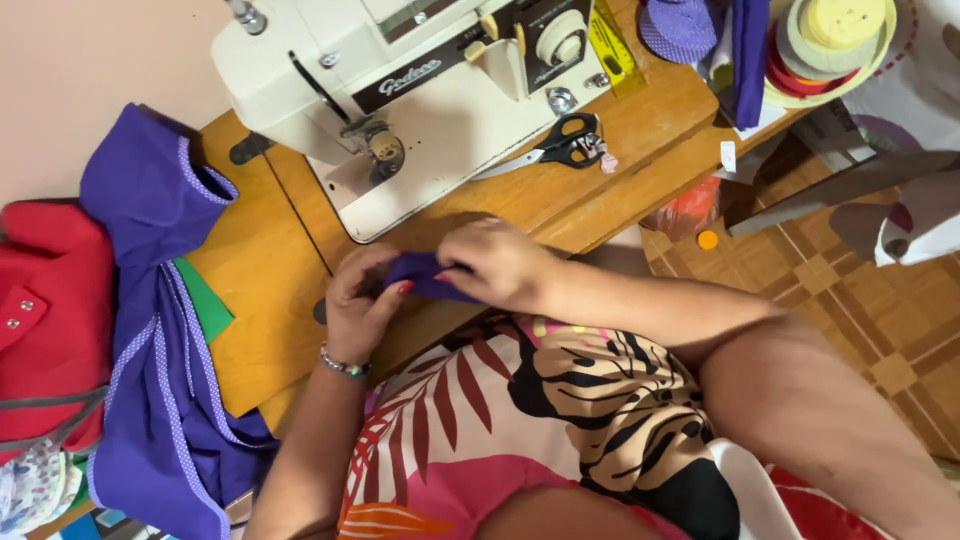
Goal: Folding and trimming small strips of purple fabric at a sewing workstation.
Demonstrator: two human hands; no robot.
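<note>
Both my hands hold a small purple fabric piece (425,278) just over the near edge of the wooden sewing table (270,290). My left hand (357,305) pinches its left end with the fingertips; a bracelet circles that wrist. My right hand (497,262) is closed over its right end from above. The cloth lies folded between them, mostly hidden by my fingers. A white sewing machine (400,90) stands right behind my hands.
Black-handled scissors (565,143) lie on the machine's base. A purple garment with dotted trim (160,330) hangs off the table's left side, beside red cloth (50,310). A green piece (205,300) peeks out. Spools and ribbon rolls (830,40) sit at the far right.
</note>
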